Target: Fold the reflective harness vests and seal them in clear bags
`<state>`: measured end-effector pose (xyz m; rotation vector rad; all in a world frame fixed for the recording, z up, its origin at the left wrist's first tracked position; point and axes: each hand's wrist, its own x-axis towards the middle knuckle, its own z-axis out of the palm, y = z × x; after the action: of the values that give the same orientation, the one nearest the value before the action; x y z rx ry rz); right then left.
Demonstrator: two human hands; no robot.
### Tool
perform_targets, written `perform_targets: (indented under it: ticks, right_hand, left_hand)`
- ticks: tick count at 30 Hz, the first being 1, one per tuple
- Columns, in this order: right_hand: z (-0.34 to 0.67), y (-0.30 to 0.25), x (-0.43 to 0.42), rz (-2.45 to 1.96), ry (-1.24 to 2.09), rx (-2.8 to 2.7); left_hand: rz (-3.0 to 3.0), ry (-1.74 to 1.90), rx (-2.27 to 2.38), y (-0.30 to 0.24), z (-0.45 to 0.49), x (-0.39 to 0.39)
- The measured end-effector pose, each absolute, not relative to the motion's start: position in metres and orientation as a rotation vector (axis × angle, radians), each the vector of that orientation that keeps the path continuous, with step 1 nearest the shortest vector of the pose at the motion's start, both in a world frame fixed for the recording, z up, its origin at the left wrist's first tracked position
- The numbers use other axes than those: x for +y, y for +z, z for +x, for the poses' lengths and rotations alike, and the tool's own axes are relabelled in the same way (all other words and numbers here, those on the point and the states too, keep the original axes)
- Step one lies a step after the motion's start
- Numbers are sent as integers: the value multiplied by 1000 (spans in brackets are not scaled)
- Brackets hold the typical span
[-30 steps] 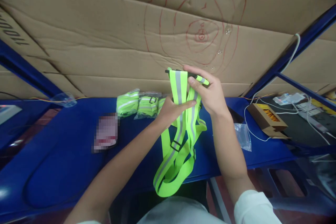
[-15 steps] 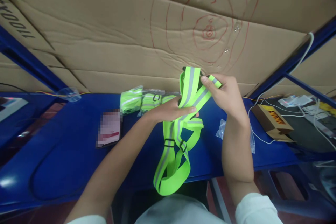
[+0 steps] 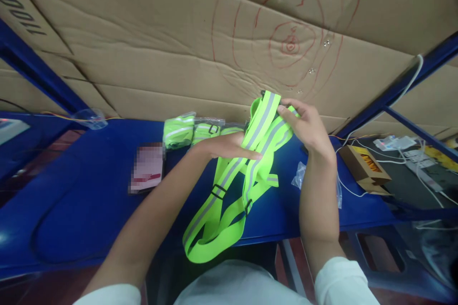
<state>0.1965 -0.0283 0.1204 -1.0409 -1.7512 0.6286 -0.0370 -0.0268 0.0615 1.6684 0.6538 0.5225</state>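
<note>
A neon-yellow reflective harness (image 3: 264,121), made of elastic straps with grey stripes, hangs in loops in front of me over the table's front part. My left hand (image 3: 231,147) grips the bunched straps around their middle, its fingers partly hidden behind them. With thumb and fingers, my right hand (image 3: 306,123) pinches a folded strap end at the upper right. Two black slider buckles show on the hanging loops, one of them a buckle (image 3: 218,191) on the left strap. Behind my left hand, a bagged neon-yellow bundle (image 3: 179,131) lies beside others like it.
A pink-faced flat object (image 3: 147,169), partly pixelated, lies left on the blue table (image 3: 89,190). Crumpled clear plastic (image 3: 298,175) is beside my right forearm. An open cardboard box (image 3: 365,169) and white cables are at right. A cardboard wall (image 3: 161,71) rises behind.
The hanging loops have swung to the left and spread apart. My right hand has shifted slightly, and the upper straps lean more to the right. Both hands keep hold of the harness.
</note>
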Motion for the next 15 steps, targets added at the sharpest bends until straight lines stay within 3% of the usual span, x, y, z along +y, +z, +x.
perform_targets:
  ticks: [7, 15]
  right_hand:
    - [186, 130, -46, -977, 156, -1938]
    - [168, 118, -41, -875, 66, -1878]
  left_hand:
    - [1561, 1172, 608, 85, -41, -29]
    - [1699, 1274, 964, 85, -23, -38]
